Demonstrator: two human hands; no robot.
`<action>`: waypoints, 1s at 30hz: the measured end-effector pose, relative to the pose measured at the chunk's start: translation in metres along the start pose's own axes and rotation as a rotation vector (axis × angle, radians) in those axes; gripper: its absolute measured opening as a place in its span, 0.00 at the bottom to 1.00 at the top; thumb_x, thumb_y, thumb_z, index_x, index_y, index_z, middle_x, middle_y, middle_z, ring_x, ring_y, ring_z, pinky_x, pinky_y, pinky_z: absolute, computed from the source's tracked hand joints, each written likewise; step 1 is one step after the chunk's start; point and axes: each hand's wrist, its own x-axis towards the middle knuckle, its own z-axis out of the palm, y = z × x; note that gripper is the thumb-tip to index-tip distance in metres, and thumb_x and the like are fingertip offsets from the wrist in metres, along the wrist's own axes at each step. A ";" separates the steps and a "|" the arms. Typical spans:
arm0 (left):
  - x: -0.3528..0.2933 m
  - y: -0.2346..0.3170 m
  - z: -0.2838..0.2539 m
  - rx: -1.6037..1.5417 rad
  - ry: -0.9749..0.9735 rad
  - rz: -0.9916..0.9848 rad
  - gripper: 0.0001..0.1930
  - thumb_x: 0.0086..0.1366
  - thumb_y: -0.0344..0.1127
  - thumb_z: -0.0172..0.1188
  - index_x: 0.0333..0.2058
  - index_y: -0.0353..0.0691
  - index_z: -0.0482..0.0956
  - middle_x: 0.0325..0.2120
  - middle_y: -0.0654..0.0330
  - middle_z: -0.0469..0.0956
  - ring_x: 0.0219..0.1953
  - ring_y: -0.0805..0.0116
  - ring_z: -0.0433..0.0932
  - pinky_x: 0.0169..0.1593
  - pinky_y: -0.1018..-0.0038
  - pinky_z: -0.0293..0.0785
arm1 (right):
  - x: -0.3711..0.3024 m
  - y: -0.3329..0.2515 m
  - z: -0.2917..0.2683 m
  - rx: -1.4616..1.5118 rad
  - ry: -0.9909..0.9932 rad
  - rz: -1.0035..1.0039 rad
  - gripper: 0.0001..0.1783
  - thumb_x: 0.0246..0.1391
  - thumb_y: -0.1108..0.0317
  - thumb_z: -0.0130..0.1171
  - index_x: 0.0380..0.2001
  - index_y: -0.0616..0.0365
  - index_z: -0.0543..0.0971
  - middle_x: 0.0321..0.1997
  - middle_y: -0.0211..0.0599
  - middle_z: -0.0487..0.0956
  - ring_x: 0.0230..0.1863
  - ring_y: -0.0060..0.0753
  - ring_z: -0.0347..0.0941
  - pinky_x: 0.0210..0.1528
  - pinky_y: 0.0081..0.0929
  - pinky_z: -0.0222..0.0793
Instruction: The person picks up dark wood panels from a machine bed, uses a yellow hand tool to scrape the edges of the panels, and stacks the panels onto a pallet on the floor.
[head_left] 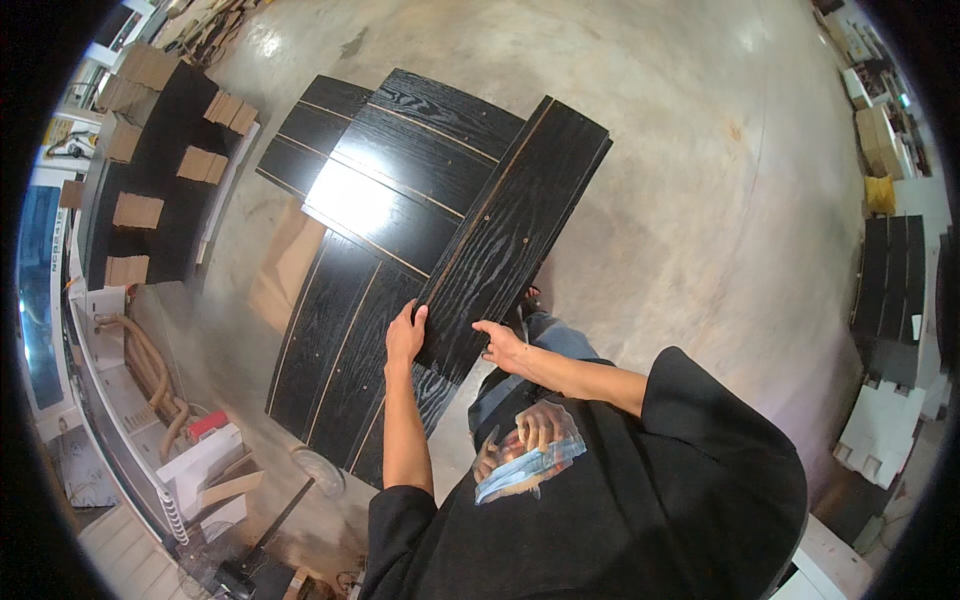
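Note:
A long black wood-grain board (pixel 515 215) with a pale groove along one side lies slantwise on top of a pile of similar black boards (pixel 335 345). My left hand (pixel 405 335) grips its left edge near the close end. At the opposite edge my right hand (pixel 502 345) holds the same board, thumb on top and the other fingers partly hidden beneath it. Beneath, more black boards (pixel 440 115) with pale grooves and small holes lie crosswise, one reflecting a bright light.
At left stands a stack of black panels (pixel 165 150) with cardboard pads on it. Near it are a machine with a beige hose (pixel 150 370) and a fan-like round object (pixel 318 472). More black boards (pixel 890 275) lean at far right. Brown cardboard (pixel 288 265) shows beside the pile on the concrete floor (pixel 700 200).

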 end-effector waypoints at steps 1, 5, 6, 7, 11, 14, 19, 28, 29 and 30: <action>0.001 0.000 -0.001 -0.025 0.003 0.011 0.32 0.71 0.58 0.46 0.61 0.37 0.71 0.53 0.40 0.76 0.56 0.41 0.74 0.59 0.55 0.68 | -0.012 -0.011 0.001 -0.025 -0.034 0.028 0.51 0.53 0.51 0.63 0.73 0.54 0.49 0.79 0.45 0.46 0.78 0.48 0.36 0.76 0.49 0.30; 0.008 0.004 -0.005 -0.088 -0.032 0.032 0.31 0.70 0.56 0.50 0.61 0.36 0.71 0.55 0.39 0.74 0.58 0.41 0.73 0.60 0.56 0.68 | -0.013 -0.051 -0.013 -0.043 0.011 0.025 0.47 0.55 0.49 0.60 0.72 0.56 0.55 0.76 0.42 0.54 0.77 0.50 0.42 0.75 0.49 0.34; 0.013 0.013 -0.006 -0.106 -0.035 0.028 0.32 0.70 0.56 0.50 0.61 0.36 0.71 0.56 0.39 0.74 0.59 0.41 0.72 0.61 0.57 0.67 | 0.002 -0.061 -0.029 -0.029 0.003 -0.028 0.46 0.54 0.49 0.61 0.71 0.56 0.56 0.75 0.42 0.57 0.75 0.49 0.47 0.74 0.49 0.36; 0.020 0.025 -0.007 -0.123 -0.041 0.025 0.33 0.70 0.57 0.50 0.62 0.35 0.70 0.56 0.39 0.73 0.60 0.42 0.71 0.62 0.58 0.67 | 0.017 -0.072 -0.048 -0.011 -0.001 -0.082 0.45 0.54 0.49 0.61 0.69 0.57 0.58 0.73 0.42 0.61 0.74 0.47 0.52 0.74 0.49 0.39; 0.073 0.083 -0.005 -0.158 -0.068 0.105 0.34 0.71 0.57 0.49 0.63 0.34 0.68 0.58 0.39 0.72 0.61 0.42 0.70 0.63 0.59 0.66 | 0.017 -0.153 -0.082 -0.036 0.196 -0.381 0.42 0.52 0.50 0.62 0.65 0.60 0.61 0.66 0.45 0.67 0.67 0.42 0.61 0.69 0.46 0.51; 0.143 0.147 0.008 -0.206 -0.105 0.195 0.34 0.71 0.56 0.48 0.62 0.32 0.68 0.58 0.38 0.71 0.62 0.43 0.69 0.64 0.60 0.64 | -0.010 -0.217 -0.090 -0.005 0.347 -0.493 0.34 0.57 0.53 0.59 0.62 0.57 0.63 0.64 0.35 0.70 0.67 0.38 0.61 0.69 0.53 0.46; 0.258 0.267 0.037 -0.174 -0.208 0.315 0.33 0.74 0.54 0.45 0.62 0.28 0.67 0.59 0.36 0.70 0.63 0.41 0.67 0.66 0.61 0.62 | -0.001 -0.258 -0.115 0.138 0.211 -0.502 0.45 0.52 0.57 0.62 0.67 0.66 0.55 0.68 0.49 0.63 0.67 0.43 0.60 0.68 0.37 0.56; 0.293 0.313 0.054 -0.107 -0.250 0.091 0.34 0.74 0.57 0.41 0.61 0.29 0.69 0.56 0.35 0.73 0.61 0.38 0.69 0.62 0.58 0.64 | -0.014 -0.276 -0.096 0.155 0.107 -0.292 0.62 0.53 0.50 0.63 0.72 0.67 0.33 0.74 0.55 0.49 0.74 0.47 0.50 0.72 0.39 0.50; 0.291 0.319 0.053 -0.096 -0.224 0.072 0.34 0.74 0.57 0.41 0.61 0.29 0.68 0.55 0.35 0.73 0.60 0.38 0.69 0.62 0.57 0.64 | -0.014 -0.277 -0.096 0.141 0.125 -0.257 0.63 0.53 0.49 0.63 0.72 0.67 0.31 0.75 0.56 0.48 0.74 0.48 0.48 0.72 0.39 0.49; 0.293 0.320 0.049 -0.100 -0.276 0.083 0.34 0.74 0.57 0.41 0.61 0.29 0.68 0.55 0.35 0.73 0.60 0.38 0.70 0.61 0.57 0.64 | -0.016 -0.276 -0.095 0.127 0.143 -0.221 0.63 0.53 0.49 0.62 0.72 0.66 0.30 0.75 0.56 0.46 0.75 0.48 0.47 0.73 0.39 0.49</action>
